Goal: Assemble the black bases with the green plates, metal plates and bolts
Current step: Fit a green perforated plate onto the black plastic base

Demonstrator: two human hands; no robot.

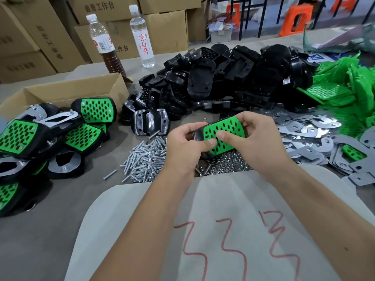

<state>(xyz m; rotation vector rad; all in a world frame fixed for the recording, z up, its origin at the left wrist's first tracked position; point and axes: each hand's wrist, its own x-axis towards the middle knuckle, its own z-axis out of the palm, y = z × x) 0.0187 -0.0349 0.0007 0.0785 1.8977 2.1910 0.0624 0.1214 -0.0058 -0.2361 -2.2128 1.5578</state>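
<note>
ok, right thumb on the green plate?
Touching. The head view shows the right hand with its thumb pressed flat on the green plate, which sits on the black base.

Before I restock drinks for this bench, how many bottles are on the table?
2, both at the far edge by the cardboard boxes: the tea bottle on the left, the clear water bottle right of it. None seems hidden.

green plate [222, 134]: green, oval holes | black bases [223, 78]: glossy black | bolts [146, 157]: silver
</note>
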